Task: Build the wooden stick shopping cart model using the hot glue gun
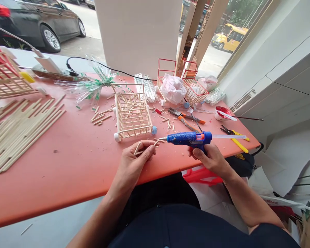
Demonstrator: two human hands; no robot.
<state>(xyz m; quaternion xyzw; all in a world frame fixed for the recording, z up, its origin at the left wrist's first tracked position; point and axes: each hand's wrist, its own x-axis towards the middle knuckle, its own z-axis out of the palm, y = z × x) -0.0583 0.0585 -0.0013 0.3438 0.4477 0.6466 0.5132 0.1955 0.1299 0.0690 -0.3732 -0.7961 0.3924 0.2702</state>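
My right hand [212,159] grips a blue hot glue gun [189,138] with a clear glue stick poking out of its back. Its nozzle points left and touches the end of a short wooden stick [155,143]. My left hand [134,160] pinches that stick together with another short stick [137,148] just above the table's front edge. Right behind my hands stands a small cart [132,113] built of wooden sticks, with white and blue bottle-cap wheels.
The orange table [74,162] carries a big pile of long wooden sticks [20,127] at left, loose stick offcuts, pliers and cutters [186,119], yellow-handled pliers [235,136], a red paint bowl [222,113], red-painted stick baskets [193,86] and crumpled plastic wrappers [93,86].
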